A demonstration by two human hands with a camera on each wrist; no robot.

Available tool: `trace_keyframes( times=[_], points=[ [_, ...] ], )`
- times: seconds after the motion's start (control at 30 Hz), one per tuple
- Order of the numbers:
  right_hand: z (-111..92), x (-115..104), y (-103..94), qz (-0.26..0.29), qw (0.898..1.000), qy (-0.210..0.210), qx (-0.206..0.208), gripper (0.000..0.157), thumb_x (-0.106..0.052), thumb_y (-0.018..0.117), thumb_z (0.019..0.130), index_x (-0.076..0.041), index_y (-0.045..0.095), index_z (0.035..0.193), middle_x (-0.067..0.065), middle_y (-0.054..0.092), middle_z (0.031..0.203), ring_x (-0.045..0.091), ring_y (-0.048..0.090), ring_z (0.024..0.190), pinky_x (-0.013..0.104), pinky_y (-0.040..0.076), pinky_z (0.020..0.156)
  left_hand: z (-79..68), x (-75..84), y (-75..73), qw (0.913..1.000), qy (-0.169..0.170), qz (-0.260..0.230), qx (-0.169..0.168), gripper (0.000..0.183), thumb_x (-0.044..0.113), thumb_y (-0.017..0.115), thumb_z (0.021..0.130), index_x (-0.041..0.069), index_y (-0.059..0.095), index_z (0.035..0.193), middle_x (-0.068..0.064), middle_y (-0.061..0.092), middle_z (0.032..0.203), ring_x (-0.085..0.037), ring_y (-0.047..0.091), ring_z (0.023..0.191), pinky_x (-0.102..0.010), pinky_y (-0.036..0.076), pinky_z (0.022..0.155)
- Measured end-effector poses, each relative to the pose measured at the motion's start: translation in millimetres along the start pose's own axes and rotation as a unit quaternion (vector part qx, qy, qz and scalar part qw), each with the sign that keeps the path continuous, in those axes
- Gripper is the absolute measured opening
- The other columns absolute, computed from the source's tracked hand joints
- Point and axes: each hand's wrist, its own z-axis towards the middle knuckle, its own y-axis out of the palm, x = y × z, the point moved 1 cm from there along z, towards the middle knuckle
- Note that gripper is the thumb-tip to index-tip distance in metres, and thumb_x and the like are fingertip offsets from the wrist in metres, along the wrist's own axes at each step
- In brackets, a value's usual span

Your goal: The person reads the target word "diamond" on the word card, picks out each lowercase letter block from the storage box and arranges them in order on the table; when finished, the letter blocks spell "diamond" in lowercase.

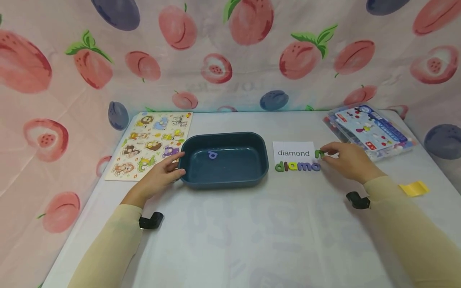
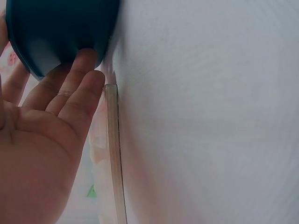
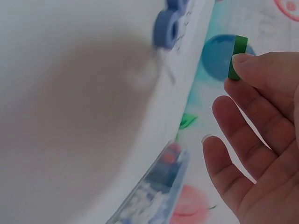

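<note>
My right hand (image 1: 350,161) pinches a green letter n (image 1: 319,154) between thumb and fingers, just right of a white card (image 1: 293,146) printed "diamond". In the right wrist view this letter (image 3: 238,58) shows edge-on. Below the card, a row of coloured letters reads d, i, a, m, o, ending in a purple letter o (image 1: 315,167). Against the left end of a dark blue tray (image 1: 223,185) rests my left hand (image 1: 158,179), its fingers fairly straight along the outer wall in the left wrist view. A purple letter d (image 1: 212,155) lies inside the tray.
An animal puzzle board (image 1: 137,136) lies flat at the left, partly under the left hand's reach. At the back right stands a clear plastic box (image 1: 374,128) with a printed label. A yellow piece (image 1: 414,189) lies near the right sleeve. Fruit-patterned cloth (image 1: 230,92) hangs behind the table.
</note>
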Motion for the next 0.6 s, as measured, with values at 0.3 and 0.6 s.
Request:
trace_keyframes(
  times=[0.3,0.6],
  points=[
    [-6.7,17.9,2.5,0.005,0.999,0.035,-0.029,0.037,-0.023,0.058,0.101,-0.004,0.061,0.133,0.026,0.059,0.125,0.045,0.051,0.112,0.06,0.044,0.09,-0.7,1.0,0.6,1.0,-0.005,0.001,0.002,0.066,0.026,0.061,0.102,0.021,0.029,0.16,-0.025,0.04,0.152,-0.038,0.038,0.141,-0.056,0.036,0.108],
    [-8.5,25.4,6.5,0.015,0.997,0.059,-0.052,0.041,-0.024,0.059,0.101,-0.002,0.058,0.135,0.026,0.056,0.125,0.046,0.048,0.112,0.06,0.045,0.09,-0.8,2.1,1.0,1.0,0.001,0.001,0.001,0.066,0.025,0.061,0.102,0.021,0.028,0.16,-0.024,0.041,0.151,-0.037,0.04,0.14,-0.055,0.035,0.109]
  ],
)
